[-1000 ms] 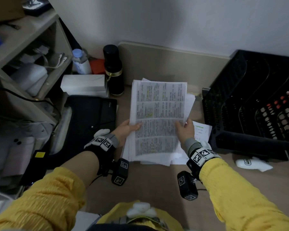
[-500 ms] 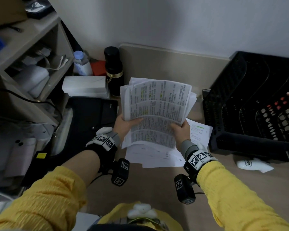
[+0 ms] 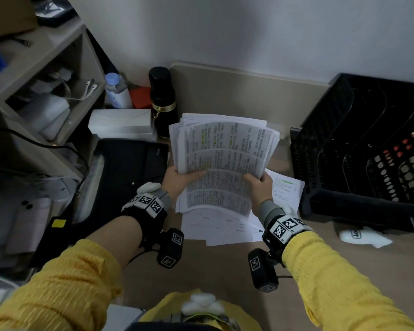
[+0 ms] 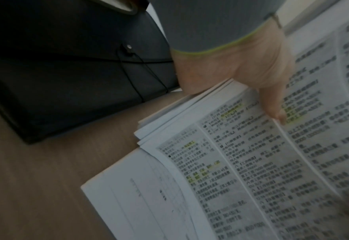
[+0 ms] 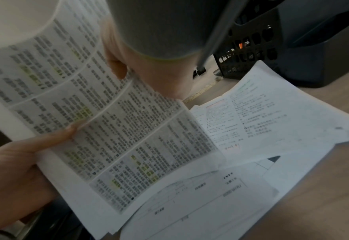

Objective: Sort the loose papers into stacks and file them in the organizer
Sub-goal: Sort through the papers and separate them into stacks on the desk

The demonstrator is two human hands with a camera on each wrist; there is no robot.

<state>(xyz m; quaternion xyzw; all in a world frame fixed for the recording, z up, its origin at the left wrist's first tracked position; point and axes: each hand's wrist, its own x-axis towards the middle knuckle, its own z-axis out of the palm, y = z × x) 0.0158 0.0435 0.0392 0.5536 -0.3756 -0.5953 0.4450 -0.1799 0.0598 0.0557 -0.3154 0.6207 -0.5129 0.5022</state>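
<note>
Both my hands hold a bundle of printed papers [image 3: 225, 161] with yellow highlights, lifted off the desk and bowed. My left hand [image 3: 181, 179] grips its left edge, thumb on top [image 4: 272, 104]. My right hand [image 3: 258, 183] grips the right edge, thumb on the top sheet [image 5: 116, 65]. The same bundle [image 5: 107, 116] fills both wrist views [image 4: 261, 162]. Loose sheets [image 3: 220, 226] remain flat on the desk beneath, with more [image 5: 261, 116] toward the right. The black mesh organizer [image 3: 359, 149] stands at the right, its slots angled.
A black folder [image 3: 127, 170] lies left of the papers, white boxes [image 3: 122, 125] behind it. A black flask [image 3: 163, 101] and a water bottle [image 3: 116, 91] stand at the back. Shelves [image 3: 34, 68] rise on the left. A white object [image 3: 363, 237] lies before the organizer.
The bundle went from lying flat on the desk pile to being lifted and curved between both hands, uncovering the sheets underneath. Both hands rose and closed in slightly.
</note>
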